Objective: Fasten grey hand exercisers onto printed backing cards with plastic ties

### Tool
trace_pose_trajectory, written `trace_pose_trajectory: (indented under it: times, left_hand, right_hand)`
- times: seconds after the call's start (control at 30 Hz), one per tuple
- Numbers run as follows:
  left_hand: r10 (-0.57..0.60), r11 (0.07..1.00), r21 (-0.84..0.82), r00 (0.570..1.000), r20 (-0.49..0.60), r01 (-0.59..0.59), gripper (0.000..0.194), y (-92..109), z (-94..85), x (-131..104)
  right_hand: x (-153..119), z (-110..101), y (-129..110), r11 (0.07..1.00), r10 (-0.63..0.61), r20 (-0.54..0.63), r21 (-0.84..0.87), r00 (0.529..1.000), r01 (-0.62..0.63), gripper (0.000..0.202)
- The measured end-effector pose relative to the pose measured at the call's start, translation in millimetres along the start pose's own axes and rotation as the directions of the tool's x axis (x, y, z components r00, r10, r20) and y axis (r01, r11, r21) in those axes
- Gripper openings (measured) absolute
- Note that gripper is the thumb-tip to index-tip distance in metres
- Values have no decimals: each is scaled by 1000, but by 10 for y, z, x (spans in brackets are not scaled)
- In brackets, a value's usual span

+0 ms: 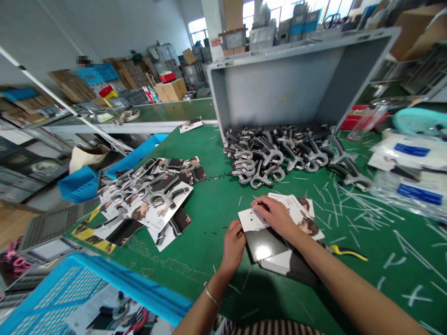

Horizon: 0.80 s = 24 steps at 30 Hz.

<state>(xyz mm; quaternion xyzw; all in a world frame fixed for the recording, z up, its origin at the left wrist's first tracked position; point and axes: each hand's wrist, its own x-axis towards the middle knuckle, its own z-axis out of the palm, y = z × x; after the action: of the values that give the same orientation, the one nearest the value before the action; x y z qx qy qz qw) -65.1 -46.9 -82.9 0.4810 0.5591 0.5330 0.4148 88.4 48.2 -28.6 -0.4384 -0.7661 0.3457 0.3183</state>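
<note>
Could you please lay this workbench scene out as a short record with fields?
Left hand: at the left edge of a printed card
Right hand: on that card's white, holed end
Behind: grey bin tipped on its side, grey-and-black pieces heaped at its mouth
Left: card pile, several cards bearing similar pieces
Right: yellow-handled pliers, loose white strips

right here the right hand (274, 215) covers part of the top card (246, 223), hiding whatever is under the palm, while the left hand's (233, 245) fingertips can't be made out. over at the pliers (349, 252), the head slips behind the right forearm (328, 263). that scrawl (217, 177)? too blurred to read! basket (132, 282), bowl (417, 121) and striped top (272, 328) all run off the edges.
</note>
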Motion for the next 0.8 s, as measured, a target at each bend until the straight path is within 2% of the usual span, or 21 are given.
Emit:
trace_pose_trajectory:
  times: [0.1,0.2,0.27,0.4,0.57,0.8]
  left_hand:
    - [-136,968,-209,990,30,139,28,-13,116,122]
    - [-189,938,-283,980,63,200,29,-45,143,184]
    - [-193,936,-286,978,75,206,30,-69,131,196]
    - [-205,932,-296,978,38,207,30,-100,108,208]
    - [-219,926,-306,975,43,221,33,-70,94,242]
    - [-240,918,-307,968,80,253,33,-30,68,269]
  right_hand:
    - [34,14,-4,999,2,-24,-53,1000,-3,16]
    - [47,13,-17,997,17,-36,-75,999,-20,13]
    - [36,4,-26,995,-22,-13,-94,1000,21,15]
    - [-12,-31,-44,970,-154,104,-174,983,170,24]
    - [-56,-74,-60,961,-167,163,-193,972,197,23]
    - [-65,-52,-51,953,-184,149,-215,971,214,25]
